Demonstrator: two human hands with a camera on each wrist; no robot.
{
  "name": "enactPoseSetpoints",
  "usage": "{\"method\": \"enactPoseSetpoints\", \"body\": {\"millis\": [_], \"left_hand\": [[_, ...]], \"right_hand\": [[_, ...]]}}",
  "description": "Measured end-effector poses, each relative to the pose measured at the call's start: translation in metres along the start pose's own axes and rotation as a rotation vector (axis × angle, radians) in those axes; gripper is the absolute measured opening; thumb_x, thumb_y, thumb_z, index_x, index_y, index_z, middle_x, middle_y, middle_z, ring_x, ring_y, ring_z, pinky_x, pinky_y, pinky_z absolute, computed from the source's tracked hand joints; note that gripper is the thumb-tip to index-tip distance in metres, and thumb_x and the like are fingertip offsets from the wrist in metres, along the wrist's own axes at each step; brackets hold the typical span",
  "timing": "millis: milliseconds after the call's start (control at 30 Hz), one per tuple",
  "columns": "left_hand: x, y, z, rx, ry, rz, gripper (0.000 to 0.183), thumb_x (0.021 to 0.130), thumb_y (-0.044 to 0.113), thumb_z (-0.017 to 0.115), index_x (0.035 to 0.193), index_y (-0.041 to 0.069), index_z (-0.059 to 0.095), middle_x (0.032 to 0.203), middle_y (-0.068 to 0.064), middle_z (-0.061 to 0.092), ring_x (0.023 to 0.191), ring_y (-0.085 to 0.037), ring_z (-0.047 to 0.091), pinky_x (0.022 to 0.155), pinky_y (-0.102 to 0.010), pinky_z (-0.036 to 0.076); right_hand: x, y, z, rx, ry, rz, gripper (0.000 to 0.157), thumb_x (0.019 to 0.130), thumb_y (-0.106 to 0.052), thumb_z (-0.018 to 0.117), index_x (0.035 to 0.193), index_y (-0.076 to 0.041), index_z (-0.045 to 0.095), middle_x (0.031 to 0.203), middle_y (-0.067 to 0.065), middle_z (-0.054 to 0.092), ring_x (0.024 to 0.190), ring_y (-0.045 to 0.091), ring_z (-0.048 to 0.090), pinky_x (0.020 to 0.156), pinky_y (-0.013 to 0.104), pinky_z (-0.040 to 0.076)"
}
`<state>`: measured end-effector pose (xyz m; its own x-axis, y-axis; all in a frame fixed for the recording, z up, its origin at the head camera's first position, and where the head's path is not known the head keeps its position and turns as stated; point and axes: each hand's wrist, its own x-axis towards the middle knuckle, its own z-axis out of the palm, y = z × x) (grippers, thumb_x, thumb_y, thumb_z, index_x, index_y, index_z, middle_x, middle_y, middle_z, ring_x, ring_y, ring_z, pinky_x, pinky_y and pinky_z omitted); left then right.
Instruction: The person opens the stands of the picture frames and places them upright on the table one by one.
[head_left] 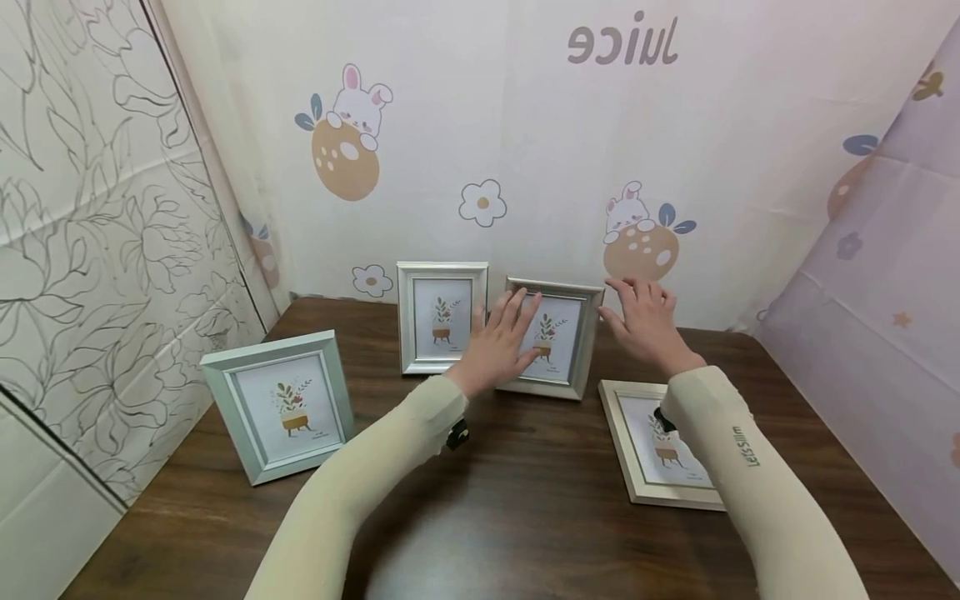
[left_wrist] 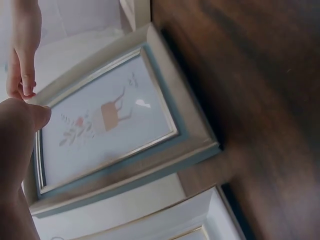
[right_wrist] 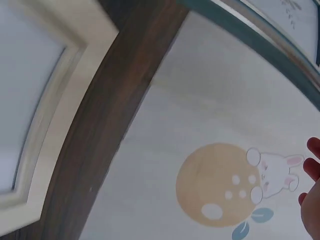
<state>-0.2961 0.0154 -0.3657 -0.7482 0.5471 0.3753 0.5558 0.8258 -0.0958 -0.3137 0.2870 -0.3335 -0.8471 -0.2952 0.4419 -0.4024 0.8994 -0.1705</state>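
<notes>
A taupe picture frame (head_left: 588,342) with a potted-plant print stands upright at the back of the table. Across its left side lies my left hand (head_left: 495,342), fingers straight and spread; whether they touch it I cannot tell. My right hand (head_left: 647,321) is beside its upper right corner, fingers loosely extended. In the left wrist view the taupe frame (left_wrist: 112,175) fills the middle, with the left thumb (left_wrist: 40,116) near its top edge. The right wrist view shows the right fingers (right_wrist: 313,167) apart from the frame's side edge (right_wrist: 260,42).
A white frame (head_left: 406,317) stands just left of the taupe one. Farther left is a tilted mint-green frame (head_left: 232,417). A cream frame (head_left: 622,450) leans at the right, partly behind my right forearm. The printed curtain (head_left: 525,167) borders the brown table (head_left: 510,500).
</notes>
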Motion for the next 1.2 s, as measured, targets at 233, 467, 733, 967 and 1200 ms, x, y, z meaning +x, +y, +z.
{"method": "enactPoseSetpoints", "body": {"millis": [233, 467, 733, 967, 1200], "left_hand": [[-0.012, 0.012, 0.002, -0.011, -0.046, 0.042, 0.083, 0.102, 0.054, 0.045, 0.160, 0.015, 0.002, 0.163, -0.012, 0.008, 0.147, -0.029, 0.008, 0.111, -0.056, 0.017], [-0.023, 0.026, 0.007, -0.096, -0.052, 0.103, 0.083, 0.100, 0.053, 0.049, 0.161, 0.016, 0.005, 0.162, -0.009, 0.011, 0.147, -0.027, 0.010, 0.112, -0.056, 0.015], [-0.033, 0.043, 0.009, -0.069, -0.086, 0.227, 0.080, 0.101, 0.056, 0.045, 0.161, 0.020, 0.007, 0.163, -0.007, 0.015, 0.148, -0.027, 0.011, 0.112, -0.054, 0.016], [-0.041, 0.058, 0.014, -0.040, -0.146, 0.332, 0.080, 0.100, 0.057, 0.045, 0.162, 0.023, 0.006, 0.163, -0.003, 0.019, 0.149, -0.024, 0.015, 0.113, -0.056, 0.021], [-0.049, 0.068, 0.019, -0.034, -0.191, 0.377, 0.080, 0.100, 0.058, 0.045, 0.162, 0.024, 0.006, 0.163, -0.002, 0.020, 0.149, -0.024, 0.017, 0.114, -0.055, 0.021]], "right_hand": [[-0.018, 0.017, -0.009, -0.050, -0.050, -0.014, 0.048, 0.103, -0.026, 0.052, 0.141, 0.002, 0.042, 0.135, 0.028, 0.038, 0.124, 0.048, 0.030, 0.093, 0.065, 0.016], [-0.042, 0.044, -0.011, -0.084, -0.198, 0.010, 0.049, 0.104, -0.030, 0.049, 0.142, 0.000, 0.041, 0.136, 0.028, 0.036, 0.128, 0.050, 0.027, 0.095, 0.069, 0.016], [-0.066, 0.071, -0.001, -0.138, -0.340, -0.011, 0.052, 0.101, -0.031, 0.056, 0.141, 0.001, 0.043, 0.136, 0.030, 0.038, 0.125, 0.051, 0.032, 0.093, 0.068, 0.021], [-0.079, 0.089, 0.016, -0.195, -0.445, 0.025, 0.057, 0.097, -0.037, 0.061, 0.139, 0.000, 0.048, 0.135, 0.030, 0.043, 0.125, 0.051, 0.037, 0.094, 0.070, 0.024], [-0.087, 0.095, 0.027, -0.210, -0.511, 0.001, 0.059, 0.097, -0.043, 0.061, 0.135, 0.001, 0.052, 0.126, 0.026, 0.052, 0.116, 0.046, 0.046, 0.087, 0.065, 0.031]]}}
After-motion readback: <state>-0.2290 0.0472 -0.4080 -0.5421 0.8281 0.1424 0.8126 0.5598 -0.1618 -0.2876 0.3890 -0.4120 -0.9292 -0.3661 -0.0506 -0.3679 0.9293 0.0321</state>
